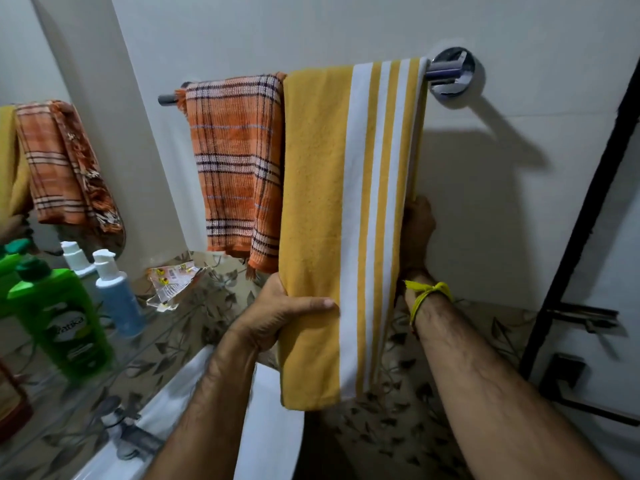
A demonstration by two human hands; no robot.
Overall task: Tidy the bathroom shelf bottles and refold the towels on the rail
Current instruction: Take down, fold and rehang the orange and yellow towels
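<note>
Towel, yellow with white stripes (318,202), hung folded over the rail (446,69) beside the orange checked towel (235,161). We grip its left edge with our left hand (277,313); our right hand (417,233) sits behind the right edge, fingers hidden.

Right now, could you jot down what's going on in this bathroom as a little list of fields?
rail: chrome towel rail on the white wall, carrying two towels side by side
yellow towel: yellow striped towel hangs folded over the rail's right part
orange towel: orange checked towel hangs to its left
left hand: left hand grips the yellow towel's left edge, thumb across the front
right hand: right hand at the towel's right edge, fingers hidden behind the cloth
shelf: green bottle and blue pump bottle stand upright on the glass shelf
</note>
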